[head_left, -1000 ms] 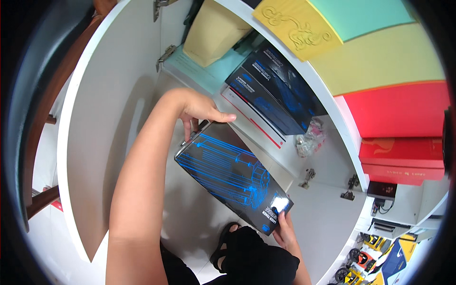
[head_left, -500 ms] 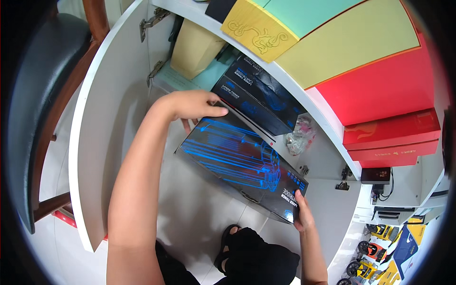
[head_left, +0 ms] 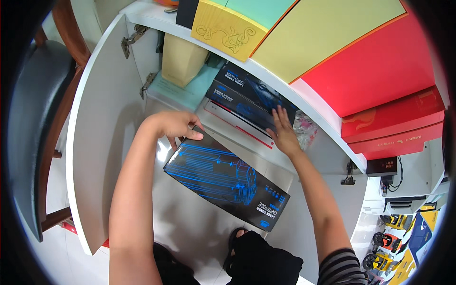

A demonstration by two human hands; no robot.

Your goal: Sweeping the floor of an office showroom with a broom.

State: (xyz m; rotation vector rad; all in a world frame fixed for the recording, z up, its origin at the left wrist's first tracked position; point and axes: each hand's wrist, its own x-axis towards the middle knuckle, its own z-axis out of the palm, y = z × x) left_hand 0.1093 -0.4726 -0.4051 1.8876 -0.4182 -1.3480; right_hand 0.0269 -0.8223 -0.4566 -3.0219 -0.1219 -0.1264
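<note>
Black-and-blue long box (head_left: 227, 185) gripped at its far end by left hand (head_left: 178, 126); right hand (head_left: 283, 130) lies open, flat on stacked boxes (head_left: 247, 102) inside the cabinet.

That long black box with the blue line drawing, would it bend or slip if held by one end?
The black box looks like stiff cardboard with straight edges, so it probably won't bend. Its glossy face may be slippery. With only the left hand gripping one end, it could tip down.

Held box (head_left: 227, 185): black, blue line drawing. Shelf boxes (head_left: 247, 97): black with blue. Cabinet door (head_left: 102, 142): white; sleeve (head_left: 339, 270): striped.
</note>
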